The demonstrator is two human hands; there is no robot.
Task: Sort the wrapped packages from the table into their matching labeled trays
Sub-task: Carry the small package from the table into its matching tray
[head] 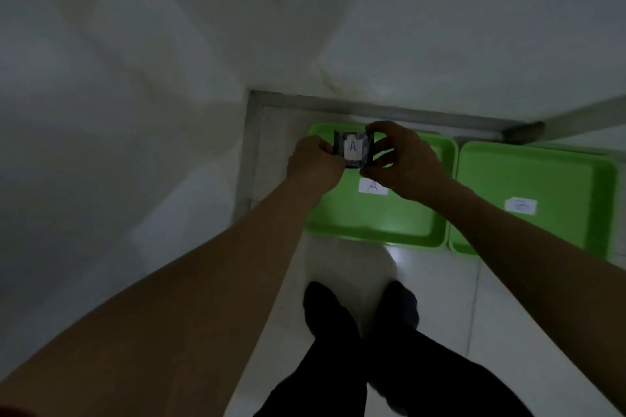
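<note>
A small dark wrapped package with a white label marked "A" is held up between both hands. My left hand pinches its left edge and my right hand grips its right side. The package hovers over the far half of a green tray lying on the floor, which has a white label marked "A" inside it. A second green tray sits to the right with a white label that reads like "B".
Both trays lie on a pale tiled floor under a metal table frame. My feet in dark socks stand just in front of the trays. A white wall fills the left side and the top of the view.
</note>
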